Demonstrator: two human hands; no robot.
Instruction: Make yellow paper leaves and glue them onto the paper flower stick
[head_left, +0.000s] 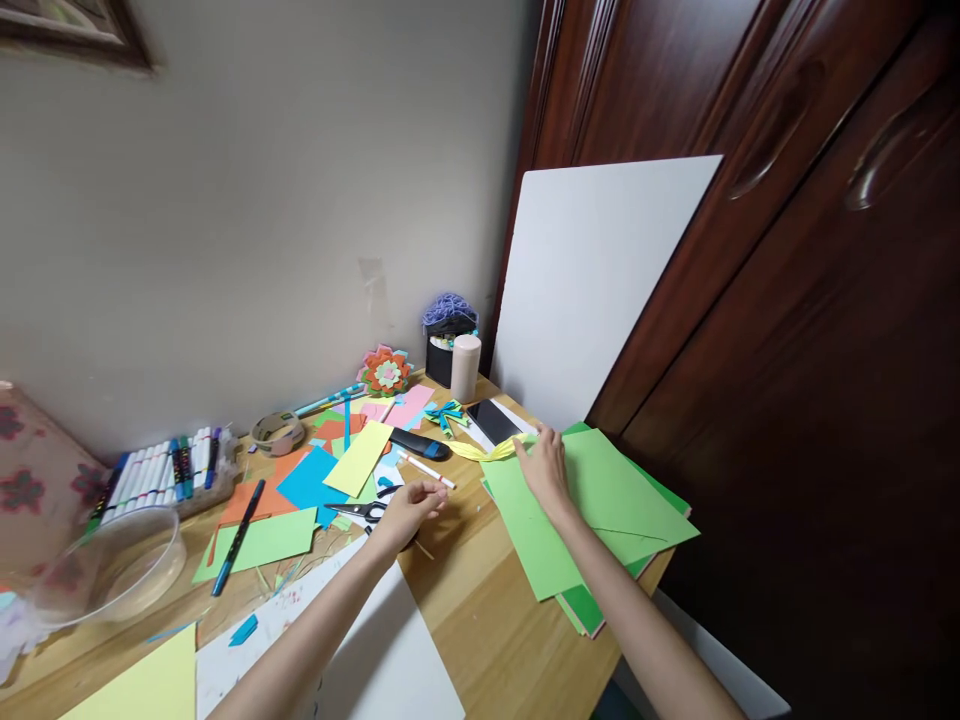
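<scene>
My right hand (546, 472) reaches over a light green paper sheet (615, 480) on the stack at the right. Its thumb and fingertips close around the end of a yellow paper strip (487, 452), which lies partly on the sheet and partly on the wood. My left hand (411, 512) hovers over the table with its fingers curled together; whatever may be between them does not show. Close by that hand are scissors (367, 511) with black handles and a white marker (426, 469). A black phone (493, 422) lies just beyond the yellow strip.
Paper scraps, a blue sheet (311, 484) and a dark pen (238, 538) cover the left side. Along the wall stand a marker box (169, 470), a tape roll (277, 433), a paper flower (385, 373) and a pale bottle (465, 367). A white board (600, 280) leans against the cabinet.
</scene>
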